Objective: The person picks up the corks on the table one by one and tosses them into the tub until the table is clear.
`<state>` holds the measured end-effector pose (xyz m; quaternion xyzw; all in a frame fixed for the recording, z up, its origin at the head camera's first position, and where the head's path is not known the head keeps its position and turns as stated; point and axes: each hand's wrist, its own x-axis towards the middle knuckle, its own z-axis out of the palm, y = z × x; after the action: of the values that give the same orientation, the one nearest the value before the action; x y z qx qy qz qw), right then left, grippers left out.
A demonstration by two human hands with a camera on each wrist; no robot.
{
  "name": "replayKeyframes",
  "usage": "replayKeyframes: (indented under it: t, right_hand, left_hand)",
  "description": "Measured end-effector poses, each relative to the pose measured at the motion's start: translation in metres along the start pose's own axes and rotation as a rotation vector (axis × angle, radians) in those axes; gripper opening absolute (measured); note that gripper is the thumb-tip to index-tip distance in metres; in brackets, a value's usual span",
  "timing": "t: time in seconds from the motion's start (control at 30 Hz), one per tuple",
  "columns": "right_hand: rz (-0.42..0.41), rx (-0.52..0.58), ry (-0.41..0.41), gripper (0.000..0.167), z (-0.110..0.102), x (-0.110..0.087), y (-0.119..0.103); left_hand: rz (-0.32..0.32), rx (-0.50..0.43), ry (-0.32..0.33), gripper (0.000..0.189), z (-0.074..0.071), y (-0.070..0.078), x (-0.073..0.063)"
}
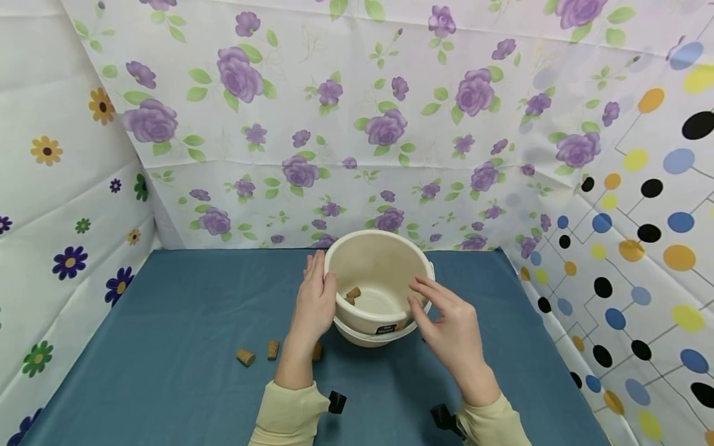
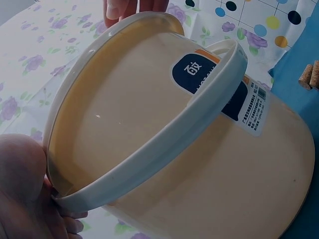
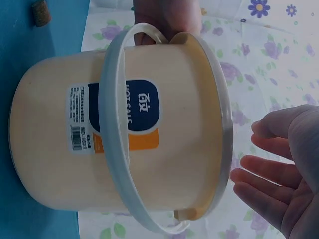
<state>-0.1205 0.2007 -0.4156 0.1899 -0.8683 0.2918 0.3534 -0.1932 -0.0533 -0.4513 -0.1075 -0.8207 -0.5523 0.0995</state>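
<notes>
A cream plastic bucket [image 1: 365, 248] stands upright near the back of the table, with two corks [image 1: 352, 293] on its bottom. Its pale handle [image 2: 164, 144] hangs down across the labelled front. My left hand [image 1: 315, 303] rests against the bucket's left outer side, fingers extended along the rim. My right hand [image 1: 452, 325] hovers by the right rim with loosely bent fingers and nothing in them. In the right wrist view its fingertips [image 3: 239, 174] are near the rim; whether they touch it I cannot tell.
Left of the bucket a cork [image 1: 245, 357] and another cork [image 1: 273, 349] lie on the blue cloth [image 1: 184, 322]. A third cork [image 1: 317, 352] is partly behind the left wrist. A flowered curtain [image 1: 334, 124] stands at the back, with patterned sheets at both sides.
</notes>
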Motion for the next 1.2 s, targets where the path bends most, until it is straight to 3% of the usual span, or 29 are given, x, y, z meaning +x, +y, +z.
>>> replayKeyframes:
  t: [0.6,1.0,1.2]
  right_hand:
    - [0.074,-0.093,0.064,0.027,-0.023,-0.017,0.027]
    - [0.163,-0.172,-0.059,0.029,-0.022,-0.045,0.065]
    - [0.255,-0.173,-0.136,0.026,-0.016,-0.061,0.088]
  left_hand:
    - [0.001,-0.013,-0.01,0.06,0.0,0.002,0.002]
    - [0.009,-0.014,-0.004,0.06,0.001,0.001,0.002]
    - [-0.003,-0.013,-0.005,0.06,0.0,0.0,0.0]
